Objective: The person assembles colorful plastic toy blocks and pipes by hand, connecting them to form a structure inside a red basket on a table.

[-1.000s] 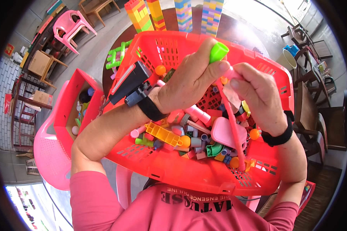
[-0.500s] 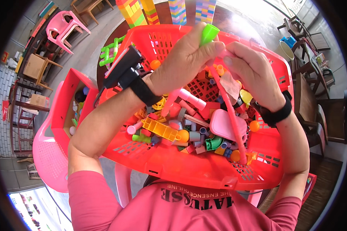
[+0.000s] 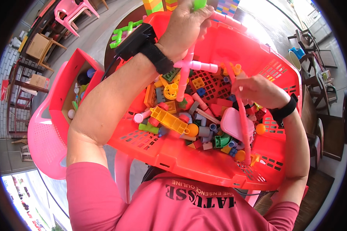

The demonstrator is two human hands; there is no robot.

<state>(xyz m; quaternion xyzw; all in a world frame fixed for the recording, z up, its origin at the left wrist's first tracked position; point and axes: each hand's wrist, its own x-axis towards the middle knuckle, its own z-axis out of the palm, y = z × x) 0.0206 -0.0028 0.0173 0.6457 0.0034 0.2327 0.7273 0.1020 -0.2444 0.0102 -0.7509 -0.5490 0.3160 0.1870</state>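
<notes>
Gripping a pink pipe frame [image 3: 186, 71], the person's left hand [image 3: 187, 29] is closed around its upper tube above the far left part of a red basket [image 3: 189, 163], with a green piece [image 3: 199, 4] showing above the thumb. The right hand [image 3: 263, 91] is over the basket's right half, fingers curled beside a long red bar [image 3: 243, 127]; whether it is clamped on anything cannot be told. Loose toy parts fill the basket, among them an orange-yellow tray-like piece [image 3: 169, 120], a pink case [image 3: 232, 121] and an orange ball [image 3: 260, 129]. Beyond the basket is a dark brown worktop [image 3: 135, 18] with a curved edge, carrying a green pipe lattice [image 3: 123, 34] at left and stacked block towers [image 3: 153, 5] at the far side. To the left, a red box [image 3: 62, 92] of toys sits on a pink plastic chair [image 3: 46, 138]. Farther left, a second pink chair [image 3: 71, 17] and a wooden chair [image 3: 40, 48] stand on grey floor [image 3: 88, 42], near a white brick wall [image 3: 17, 77]. Dark wooden furniture [image 3: 310, 92] lines the right side.
</notes>
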